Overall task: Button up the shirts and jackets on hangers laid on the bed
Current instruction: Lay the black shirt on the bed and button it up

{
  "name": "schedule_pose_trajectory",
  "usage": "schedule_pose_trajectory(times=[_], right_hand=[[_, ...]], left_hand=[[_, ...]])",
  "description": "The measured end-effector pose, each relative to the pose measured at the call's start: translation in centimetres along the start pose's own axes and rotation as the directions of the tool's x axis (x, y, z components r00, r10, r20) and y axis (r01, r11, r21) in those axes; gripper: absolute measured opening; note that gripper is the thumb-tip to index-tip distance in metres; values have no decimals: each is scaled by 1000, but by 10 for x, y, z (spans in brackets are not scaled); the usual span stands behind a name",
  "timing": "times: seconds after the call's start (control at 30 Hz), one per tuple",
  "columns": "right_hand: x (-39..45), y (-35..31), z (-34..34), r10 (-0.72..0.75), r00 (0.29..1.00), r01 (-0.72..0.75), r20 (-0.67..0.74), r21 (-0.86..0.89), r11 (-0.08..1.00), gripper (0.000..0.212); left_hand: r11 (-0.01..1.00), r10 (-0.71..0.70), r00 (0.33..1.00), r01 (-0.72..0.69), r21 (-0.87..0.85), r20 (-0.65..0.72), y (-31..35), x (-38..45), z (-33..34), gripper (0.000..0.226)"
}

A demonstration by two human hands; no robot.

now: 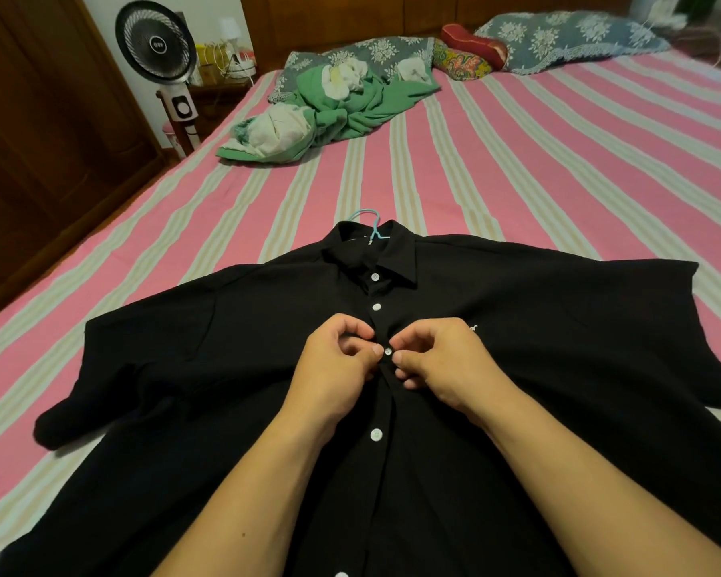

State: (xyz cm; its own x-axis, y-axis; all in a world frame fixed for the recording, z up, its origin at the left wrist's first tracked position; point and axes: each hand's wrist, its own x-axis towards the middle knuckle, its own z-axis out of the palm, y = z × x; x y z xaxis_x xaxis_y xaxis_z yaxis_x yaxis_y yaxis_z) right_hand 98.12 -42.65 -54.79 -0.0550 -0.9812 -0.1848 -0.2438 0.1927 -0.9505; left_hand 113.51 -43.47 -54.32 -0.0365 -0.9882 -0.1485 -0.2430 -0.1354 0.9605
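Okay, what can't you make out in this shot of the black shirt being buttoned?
Head view only:
- Small white button: whether it is through its hole, hidden by pinching left hand and right hand.
- Black short-sleeved shirt hem: cut off by bottom edge.
- Light blue hanger: only the hook shows.

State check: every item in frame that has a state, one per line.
Black shirt: flat on the bed, on a hanger, front closed along the visible buttons.
Hanger: inside the collar, blue hook poking out.
Middle button: between both thumbs, being worked.
Left hand: grip pinching the shirt front beside the button.
Right hand: grip pinching the shirt front on the other side.
Green garment: crumpled by the pillows.
Fan: upright; running or not, cannot tell.
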Motion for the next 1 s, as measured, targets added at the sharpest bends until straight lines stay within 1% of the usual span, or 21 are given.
schedule_pose_trajectory(times=[0.13, 0.23, 0.4, 0.47, 0.53, 0.6, 0.67, 0.77, 0.83, 0.9, 1.0], right_hand=[[0, 0, -2, -15, 1000, 15, 22, -5, 1000, 14], [2, 1, 1, -25, 1000, 25, -1, -48, 999, 14], [3, 4, 4, -50, 997, 44, -59, -98, 994, 23], [3, 5, 4, -53, 997, 47, -49, -124, 991, 28], [2, 5, 3, -54, 998, 51, -21, -122, 991, 32], [2, 5, 1, -66, 998, 64, -15, -108, 992, 29], [1, 5, 0, -88, 996, 84, -21, -126, 988, 24], [2, 4, 1, -116, 993, 105, -30, -246, 963, 17], [1, 2, 2, -152, 988, 130, -37, -346, 929, 13], [1, 2, 3, -189, 981, 156, -47, -395, 905, 13], [2, 2, 5, -217, 974, 171, -63, -418, 892, 14]], left_hand=[[1000, -23, 999, 23, 2, -22, -1, -1, 2, 17], [999, -33, 999, 33, -34, 3, -2, 0, 0, 18], [998, 42, 999, -43, 53, 6, 2, -3, 1, 17], [994, 57, 998, -57, 93, -1, 2, -4, 2, 16], [994, 49, 999, -49, 96, 0, 0, -3, 1, 17], [996, 35, 999, -36, 77, 17, 0, -3, -1, 17], [995, 32, 999, -34, 98, 22, 1, -3, -2, 17], [973, 70, 997, -65, 220, -18, 2, -3, -2, 17], [961, 96, 995, -84, 264, -35, 2, -4, -1, 19], [960, 104, 994, -92, 264, -35, 3, -5, -2, 22], [971, 100, 995, -93, 221, -20, 4, -5, -3, 22]])
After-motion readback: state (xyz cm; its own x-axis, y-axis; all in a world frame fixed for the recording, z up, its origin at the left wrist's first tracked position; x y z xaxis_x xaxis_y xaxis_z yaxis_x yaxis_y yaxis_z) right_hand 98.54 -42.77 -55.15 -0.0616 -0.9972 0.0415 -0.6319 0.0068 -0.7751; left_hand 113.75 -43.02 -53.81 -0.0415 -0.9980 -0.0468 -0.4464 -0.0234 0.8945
